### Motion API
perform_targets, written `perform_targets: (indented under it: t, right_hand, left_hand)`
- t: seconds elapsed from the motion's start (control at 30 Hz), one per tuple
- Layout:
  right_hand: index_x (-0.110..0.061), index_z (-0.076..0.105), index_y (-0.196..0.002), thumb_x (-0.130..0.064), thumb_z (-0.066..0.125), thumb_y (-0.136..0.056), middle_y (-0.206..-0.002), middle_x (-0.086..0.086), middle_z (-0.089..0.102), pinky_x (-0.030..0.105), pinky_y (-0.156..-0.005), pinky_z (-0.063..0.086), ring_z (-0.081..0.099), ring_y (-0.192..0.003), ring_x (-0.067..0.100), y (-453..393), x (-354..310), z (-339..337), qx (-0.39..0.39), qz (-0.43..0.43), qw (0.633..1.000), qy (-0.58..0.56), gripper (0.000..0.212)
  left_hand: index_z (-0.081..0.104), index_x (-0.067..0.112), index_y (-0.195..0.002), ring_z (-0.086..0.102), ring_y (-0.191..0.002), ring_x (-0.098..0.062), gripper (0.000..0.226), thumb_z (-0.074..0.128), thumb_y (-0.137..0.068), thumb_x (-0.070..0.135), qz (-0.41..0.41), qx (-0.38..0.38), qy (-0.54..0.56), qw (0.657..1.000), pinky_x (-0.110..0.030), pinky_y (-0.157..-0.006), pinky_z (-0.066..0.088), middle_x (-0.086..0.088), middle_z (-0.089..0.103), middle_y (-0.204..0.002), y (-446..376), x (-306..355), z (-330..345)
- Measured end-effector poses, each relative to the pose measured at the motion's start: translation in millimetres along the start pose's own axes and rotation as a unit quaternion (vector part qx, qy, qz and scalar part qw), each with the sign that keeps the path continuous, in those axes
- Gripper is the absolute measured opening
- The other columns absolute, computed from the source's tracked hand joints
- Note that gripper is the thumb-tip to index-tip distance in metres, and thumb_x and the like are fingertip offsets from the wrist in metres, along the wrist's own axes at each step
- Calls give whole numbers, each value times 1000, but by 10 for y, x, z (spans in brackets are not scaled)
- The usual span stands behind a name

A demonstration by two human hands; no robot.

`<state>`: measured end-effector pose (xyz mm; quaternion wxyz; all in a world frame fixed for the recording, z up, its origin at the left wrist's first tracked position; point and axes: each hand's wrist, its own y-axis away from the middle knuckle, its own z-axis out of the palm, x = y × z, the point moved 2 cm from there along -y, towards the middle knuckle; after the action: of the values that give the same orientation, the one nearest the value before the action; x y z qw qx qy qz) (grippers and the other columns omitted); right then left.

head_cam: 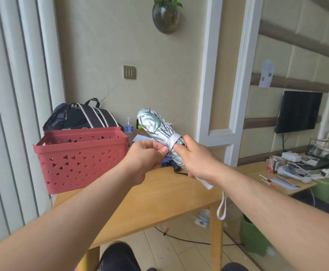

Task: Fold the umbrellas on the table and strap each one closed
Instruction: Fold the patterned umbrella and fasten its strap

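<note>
A folded white umbrella with a green leaf print (156, 125) is held up above the wooden table (159, 194), tip pointing up and away. My right hand (197, 159) grips its lower end and white handle; a white wrist loop (222, 206) dangles below. A pale strap (172, 140) wraps around the canopy. My left hand (149, 155) pinches the end of that strap. Behind my hands a dark umbrella (168, 164) lies on the table, mostly hidden, with its black handle (177, 168) showing.
A red perforated basket (81, 157) stands on the table's left end. Behind it sit a dark backpack (77, 118) and a small water bottle (129, 126). A second table at the right (288, 173) is cluttered with cables and pens. Curtains hang on the left.
</note>
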<state>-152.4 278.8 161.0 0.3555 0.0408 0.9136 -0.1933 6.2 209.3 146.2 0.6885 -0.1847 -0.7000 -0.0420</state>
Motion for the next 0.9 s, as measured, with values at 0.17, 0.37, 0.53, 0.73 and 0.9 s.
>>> perform_targets:
  t: [0.17,0.37,0.53,0.73,0.9]
  right_hand:
    - [-25,56,-105,-54,46,-99,-105,18,65,35,-55,49,59,-64,28,-26,53,76,-27,59,990,-128,31]
    - [-21,56,-109,-49,45,-101,-89,14,61,32,-58,48,55,-50,23,-37,85,126,-84,141,966,-199,32]
    - [-18,59,-111,-51,46,-102,-89,15,62,28,-54,47,54,-46,22,-15,35,112,-108,172,955,-216,36]
    - [-16,61,-100,-51,46,-104,-76,12,60,26,-51,44,49,-43,21,33,-18,105,-129,197,941,-243,38]
    - [-15,62,-98,-53,47,-103,-82,12,62,27,-54,45,48,-45,20,73,-71,32,-136,226,928,-263,41]
  left_hand:
    - [65,20,-83,51,-65,-14,20,63,-102,14,-118,-73,115,984,-34,-84,51,2,55,-70,26,28,-28]
    - [70,18,-87,61,-69,-14,16,63,-101,18,-209,-100,188,954,-34,-84,53,2,66,-69,68,46,3]
    - [69,18,-86,59,-69,-14,14,65,-99,14,-164,-69,154,972,-32,-83,51,1,66,-66,57,13,11]
    - [68,22,-90,50,-59,-12,14,71,-97,11,114,28,-22,993,-25,-57,39,12,69,-69,65,-53,-48]
    - [81,25,-107,69,-88,2,23,84,-86,16,368,87,-289,879,-18,-81,54,19,76,-95,109,-51,-139]
